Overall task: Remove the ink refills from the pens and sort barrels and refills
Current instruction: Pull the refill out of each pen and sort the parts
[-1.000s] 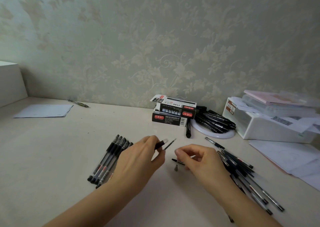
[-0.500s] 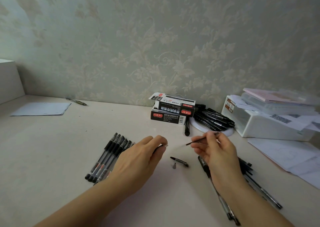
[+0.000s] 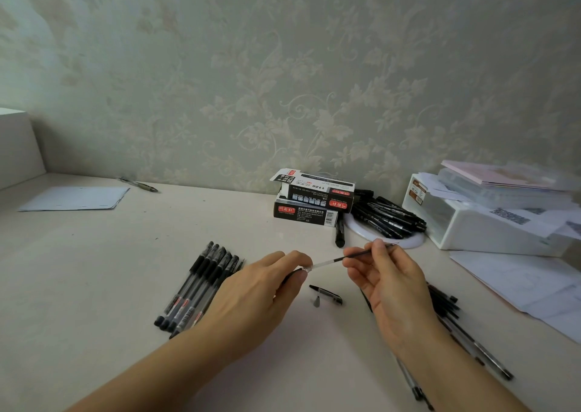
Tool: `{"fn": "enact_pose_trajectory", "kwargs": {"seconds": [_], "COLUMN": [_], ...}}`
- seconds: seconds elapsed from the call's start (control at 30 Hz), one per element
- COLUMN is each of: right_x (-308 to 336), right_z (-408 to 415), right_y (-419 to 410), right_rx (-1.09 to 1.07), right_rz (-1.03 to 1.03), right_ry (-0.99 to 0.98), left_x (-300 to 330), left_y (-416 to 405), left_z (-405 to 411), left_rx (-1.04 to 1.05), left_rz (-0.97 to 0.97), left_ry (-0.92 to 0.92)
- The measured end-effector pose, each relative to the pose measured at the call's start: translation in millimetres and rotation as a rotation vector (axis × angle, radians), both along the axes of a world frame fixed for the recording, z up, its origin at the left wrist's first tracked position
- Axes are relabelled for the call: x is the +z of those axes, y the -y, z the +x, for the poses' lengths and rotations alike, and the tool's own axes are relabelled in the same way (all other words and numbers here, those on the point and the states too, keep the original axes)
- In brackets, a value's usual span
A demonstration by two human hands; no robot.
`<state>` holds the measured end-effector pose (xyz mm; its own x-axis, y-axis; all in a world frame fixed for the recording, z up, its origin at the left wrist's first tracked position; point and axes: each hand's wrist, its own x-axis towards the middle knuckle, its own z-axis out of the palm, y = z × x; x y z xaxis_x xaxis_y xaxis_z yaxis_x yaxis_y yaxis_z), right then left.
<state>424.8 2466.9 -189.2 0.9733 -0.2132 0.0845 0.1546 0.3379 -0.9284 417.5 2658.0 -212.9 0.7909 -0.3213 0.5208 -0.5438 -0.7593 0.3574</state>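
Both hands hold one refill [image 3: 352, 256], tip pointing up-right toward the wall.

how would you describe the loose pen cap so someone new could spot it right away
Start at the stacked pen boxes by the wall and come straight toward the person, to the bare table between the two hands. The pen cap lies there, short, black, with a clip, next to a small grey tip.
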Motion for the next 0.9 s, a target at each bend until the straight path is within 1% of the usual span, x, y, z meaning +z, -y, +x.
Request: {"fn": "enact_pose_trajectory", "kwargs": {"seconds": [0.2, 0.27, 0.37, 0.43, 0.57, 0.63, 0.73, 0.77, 0.83, 0.9], "right_x": [0.4, 0.7, -0.4, -1.2, -2.9, -4.2, -4.7, -4.4, -5.4, -8.0], "right_z": [-0.3, 0.1, 0.4, 0.8, 0.3, -2.3, -7.8, -9.3, -10.1, -8.5], "right_y": [-0.9, -0.4, 0.7, 1.4, 0.1, -4.1, -10.3, -11.2, -9.8, -5.7], "right_rx": [0.004, 0.008, 0.035, 0.052, 0.084, 0.130, 0.211, 0.237, 0.204, 0.105], "right_rz": [-0.020, -0.025, 0.010, 0.032, -0.051, -0.167, -0.554, -0.651, -0.802, -0.981], "right_ry": [0.045, 0.056, 0.022, 0.006, 0.017, 0.011, 0.020, 0.034, 0.060, 0.112], "left_x": [-0.8, 0.5, 2.9, 3.1, 1.4, 1.7, 2.9, 3.0, 2.6, 1.6], "left_y": [-0.7, -0.3, 0.8, 1.1, 0.3, 1.4, 2.9, 2.5, 1.0, 0.2], "left_z": [0.3, 0.4, 0.3, -0.3, -1.1, -1.6, -1.3, -0.7, 0.3, 0.7], "left_rx": [-0.005, -0.024, -0.058, -0.066, -0.057, -0.068, -0.071, -0.066, -0.054, -0.044], "left_rz": [-0.004, -0.031, -0.090, -0.089, -0.060, -0.068, -0.100, -0.113, -0.125, -0.119], "left_ry": [0.010, 0.005, -0.008, -0.004, 0.002, -0.011, -0.022, -0.025, -0.032, -0.026]}}
